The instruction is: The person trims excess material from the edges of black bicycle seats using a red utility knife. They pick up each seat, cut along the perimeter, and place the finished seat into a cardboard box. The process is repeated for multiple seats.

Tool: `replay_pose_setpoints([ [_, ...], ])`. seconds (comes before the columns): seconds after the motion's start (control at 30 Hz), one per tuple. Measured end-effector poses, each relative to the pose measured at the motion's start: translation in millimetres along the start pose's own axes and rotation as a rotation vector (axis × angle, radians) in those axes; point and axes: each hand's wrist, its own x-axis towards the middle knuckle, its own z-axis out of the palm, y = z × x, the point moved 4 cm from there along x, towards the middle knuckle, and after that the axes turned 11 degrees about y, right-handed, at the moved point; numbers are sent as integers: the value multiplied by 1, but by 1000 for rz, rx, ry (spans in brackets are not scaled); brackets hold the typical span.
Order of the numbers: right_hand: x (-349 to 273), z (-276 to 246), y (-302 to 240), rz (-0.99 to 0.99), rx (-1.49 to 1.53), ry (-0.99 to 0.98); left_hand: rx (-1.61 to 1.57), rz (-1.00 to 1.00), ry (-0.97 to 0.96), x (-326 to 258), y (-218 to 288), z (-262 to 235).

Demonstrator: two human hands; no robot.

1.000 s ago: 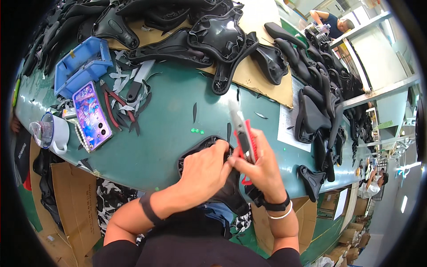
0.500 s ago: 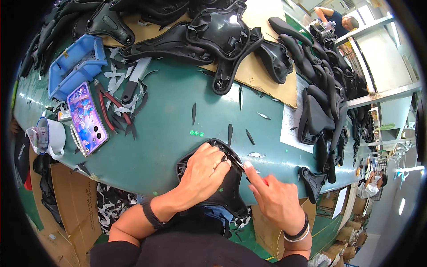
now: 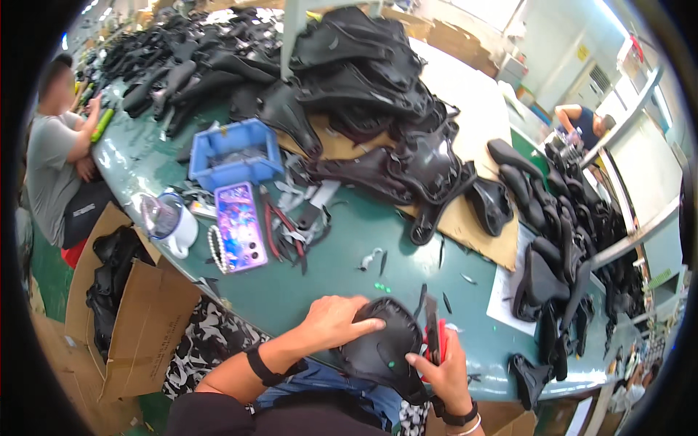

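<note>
A black bicycle saddle (image 3: 385, 341), its hollow underside facing up, lies tilted at the table's near edge in front of me. My left hand (image 3: 336, 320) is closed on its far left rim, thumb over the edge and fingers partly hidden. My right hand (image 3: 449, 370) is closed round a red-handled tool (image 3: 434, 330) with a grey and black head pointing away from me. Blur leaves the tool's exact kind unclear. The right thumb is beside the saddle's right edge. Small green pieces (image 3: 382, 288) and dark trimmed strips (image 3: 447, 302) lie beyond the saddle.
Left on the green table (image 3: 349, 247) are a blue bin (image 3: 236, 156), a patterned phone (image 3: 241, 227), red-handled pliers (image 3: 270, 225) and a white mug (image 3: 177, 227). Saddles pile up at the back (image 3: 356, 65) and right (image 3: 545, 280). One person (image 3: 54, 160) sits left; another (image 3: 582, 125) is far right.
My view has swung left and up. The right hand with its tool has drawn back from the saddle's inside. The left hand has moved to the rim, and the saddle is tilted differently.
</note>
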Motion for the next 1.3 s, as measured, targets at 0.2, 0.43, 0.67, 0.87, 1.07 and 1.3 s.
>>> replay_pose_setpoints([
  [0.2,-7,-23,-13,-167,171,294,-1015,-323,334,4,-44,-114],
  [0.43,-34,-42,39,29,351,371,-1222,-42,483,90,-6,-181],
  [0.67,-69,-41,64,246,503,535,-672,201,-540,92,160,9],
  [0.87,-122,-81,114,278,616,1042,-273,561,-478,102,241,192],
  [1.07,-152,-95,137,298,693,1273,103,1138,-393,27,284,304],
  [1.3,-159,-104,152,219,659,1339,200,702,-777,26,241,201],
])
